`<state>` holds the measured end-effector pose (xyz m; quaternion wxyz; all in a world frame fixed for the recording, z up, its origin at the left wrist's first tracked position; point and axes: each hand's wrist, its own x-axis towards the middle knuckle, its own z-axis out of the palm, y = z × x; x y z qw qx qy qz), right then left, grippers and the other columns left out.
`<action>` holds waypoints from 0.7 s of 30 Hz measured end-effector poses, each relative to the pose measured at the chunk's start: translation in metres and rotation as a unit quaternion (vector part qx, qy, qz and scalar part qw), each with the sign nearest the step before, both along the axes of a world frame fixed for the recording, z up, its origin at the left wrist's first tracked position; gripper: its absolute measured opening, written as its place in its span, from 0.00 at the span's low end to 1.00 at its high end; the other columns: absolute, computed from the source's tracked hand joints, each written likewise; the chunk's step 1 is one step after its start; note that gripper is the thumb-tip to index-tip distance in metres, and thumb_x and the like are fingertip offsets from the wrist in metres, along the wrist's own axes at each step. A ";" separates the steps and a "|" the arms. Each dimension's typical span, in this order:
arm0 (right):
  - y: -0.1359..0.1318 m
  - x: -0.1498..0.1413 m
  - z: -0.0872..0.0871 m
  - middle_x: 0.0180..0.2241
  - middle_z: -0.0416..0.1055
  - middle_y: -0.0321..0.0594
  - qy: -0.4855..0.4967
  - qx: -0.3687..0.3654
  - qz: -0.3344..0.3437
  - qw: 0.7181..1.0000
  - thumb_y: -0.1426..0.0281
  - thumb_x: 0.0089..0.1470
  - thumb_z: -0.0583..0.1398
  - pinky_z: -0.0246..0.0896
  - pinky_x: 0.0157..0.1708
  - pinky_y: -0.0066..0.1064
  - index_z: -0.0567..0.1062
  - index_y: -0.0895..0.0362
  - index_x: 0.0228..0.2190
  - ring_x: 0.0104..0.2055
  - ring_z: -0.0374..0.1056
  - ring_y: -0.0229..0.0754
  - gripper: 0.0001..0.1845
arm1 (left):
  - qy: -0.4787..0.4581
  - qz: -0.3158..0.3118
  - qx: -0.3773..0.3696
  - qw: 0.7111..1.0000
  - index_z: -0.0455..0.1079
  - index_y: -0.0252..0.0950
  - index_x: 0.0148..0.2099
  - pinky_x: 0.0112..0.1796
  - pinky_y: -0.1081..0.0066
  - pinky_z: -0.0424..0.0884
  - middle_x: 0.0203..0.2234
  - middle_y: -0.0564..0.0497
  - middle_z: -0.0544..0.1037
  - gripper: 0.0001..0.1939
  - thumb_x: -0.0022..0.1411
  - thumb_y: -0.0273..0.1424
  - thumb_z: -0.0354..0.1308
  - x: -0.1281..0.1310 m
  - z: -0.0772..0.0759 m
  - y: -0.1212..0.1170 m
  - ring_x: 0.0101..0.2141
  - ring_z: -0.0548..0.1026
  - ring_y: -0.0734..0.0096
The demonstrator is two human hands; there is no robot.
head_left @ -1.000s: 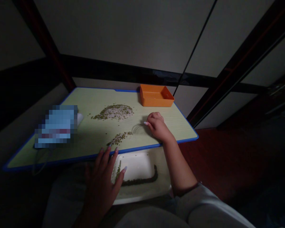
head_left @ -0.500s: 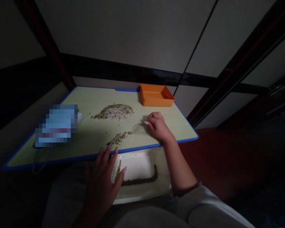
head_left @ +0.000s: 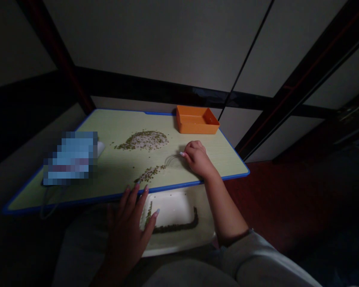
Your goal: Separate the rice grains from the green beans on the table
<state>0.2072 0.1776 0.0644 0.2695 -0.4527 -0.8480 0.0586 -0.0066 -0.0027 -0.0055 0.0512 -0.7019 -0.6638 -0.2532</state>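
My right hand (head_left: 196, 158) is closed around what looks like a wire whisk (head_left: 172, 159), its thin curved loops pointing left over the board. The grip hides its handle. The loops reach the right end of a small line of mixed green beans and white grains (head_left: 149, 173). Fingers spread, my left hand (head_left: 131, 219) holds nothing; its fingertips are at the board's front edge, just below that line. Farther back lies a larger pile of the same mix (head_left: 146, 140). Under the front edge is a white tray (head_left: 179, 242) with green beans (head_left: 176, 229) gathered along its sides.
The pale board (head_left: 122, 119) has a blue rim. An orange open box (head_left: 197, 128) stands at its back right corner. On the left lies a blurred-out light blue item (head_left: 71, 157) with a cord hanging over the edge. Cabinet panels (head_left: 155, 44) rise behind.
The whisk's loops have shifted very slightly to the left with my right hand. My left hand, the beans and the box stay where they were.
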 end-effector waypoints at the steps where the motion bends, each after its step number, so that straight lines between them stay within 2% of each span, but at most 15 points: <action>1: 0.000 0.000 0.000 0.39 0.68 0.44 -0.002 -0.001 0.001 1.000 0.65 0.62 0.55 0.51 0.45 0.38 0.74 0.56 0.29 0.45 0.56 0.46 0.12 | 0.000 0.000 -0.001 1.000 0.51 0.44 0.66 0.62 0.39 0.46 0.66 0.43 0.57 0.29 0.64 0.37 0.49 0.000 0.000 0.000 0.67 0.50 0.55; 12: -0.005 -0.003 0.005 0.39 0.68 0.44 -0.026 -0.003 0.010 1.000 0.66 0.62 0.55 0.50 0.44 0.38 0.75 0.56 0.30 0.45 0.57 0.47 0.13 | 0.006 -0.008 0.013 1.000 0.52 0.42 0.66 0.62 0.40 0.46 0.66 0.42 0.58 0.29 0.63 0.36 0.50 0.000 0.001 0.001 0.67 0.50 0.55; 21: -0.004 -0.001 0.004 0.39 0.68 0.44 -0.017 -0.014 0.022 1.000 0.66 0.62 0.55 0.51 0.45 0.38 0.74 0.56 0.29 0.45 0.57 0.47 0.12 | -0.001 -0.003 -0.003 1.000 0.52 0.42 0.66 0.61 0.39 0.46 0.66 0.41 0.58 0.29 0.64 0.36 0.49 0.000 0.001 0.000 0.67 0.50 0.54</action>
